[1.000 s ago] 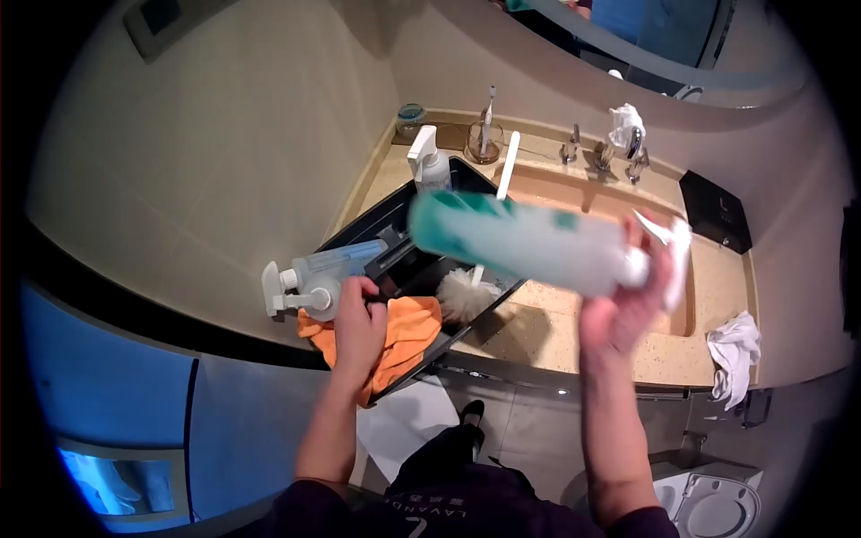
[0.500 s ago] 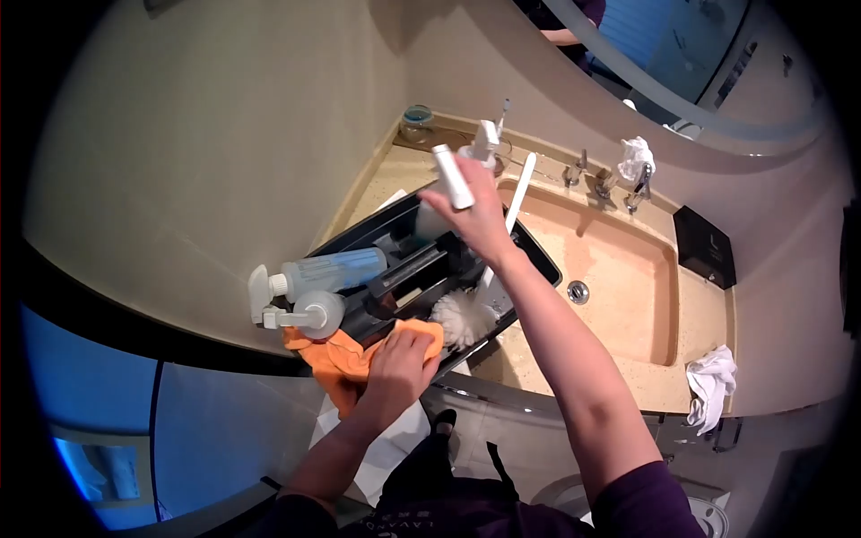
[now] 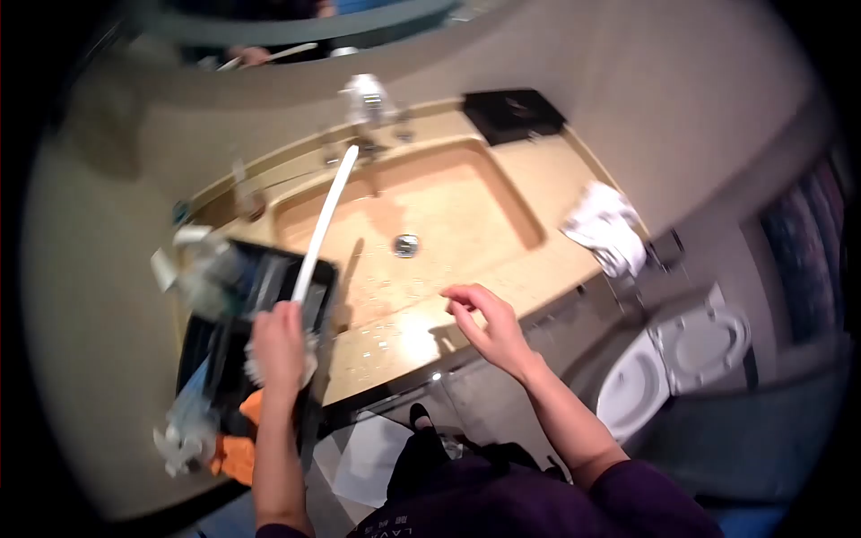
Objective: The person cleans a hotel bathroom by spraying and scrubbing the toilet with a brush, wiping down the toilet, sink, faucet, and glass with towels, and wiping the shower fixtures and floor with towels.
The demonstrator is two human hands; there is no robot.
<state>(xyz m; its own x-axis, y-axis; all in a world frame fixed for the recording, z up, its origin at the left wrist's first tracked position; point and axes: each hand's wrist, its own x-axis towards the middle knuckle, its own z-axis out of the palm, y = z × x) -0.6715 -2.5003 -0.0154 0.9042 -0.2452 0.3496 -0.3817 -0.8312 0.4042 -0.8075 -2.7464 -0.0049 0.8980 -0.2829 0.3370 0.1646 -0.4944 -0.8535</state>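
Observation:
My left hand (image 3: 280,345) is closed around the lower part of a long white-handled brush (image 3: 325,224), over the right side of the black caddy (image 3: 325,291). The handle slants up toward the tap; the lower end is hidden by my hand and the caddy. A whitish fluffy thing (image 3: 311,360) shows beside my wrist. My right hand (image 3: 491,332) hovers above the front edge of the counter, empty, with loosely curled fingers apart from the thumb. In the caddy are an orange cloth (image 3: 235,459) and blurred spray bottles (image 3: 211,278).
The sink basin (image 3: 448,206) has a metal drain (image 3: 406,246). A white cloth (image 3: 366,97) hangs on the tap; another towel (image 3: 608,229) lies at the counter's right end. A black box (image 3: 516,115) stands behind. The toilet (image 3: 668,363) is at right, lid raised.
The view has swung to the right. My right hand has left the white bottle in the caddy and moved over the counter. My left hand has let go of the orange cloth and taken the brush handle.

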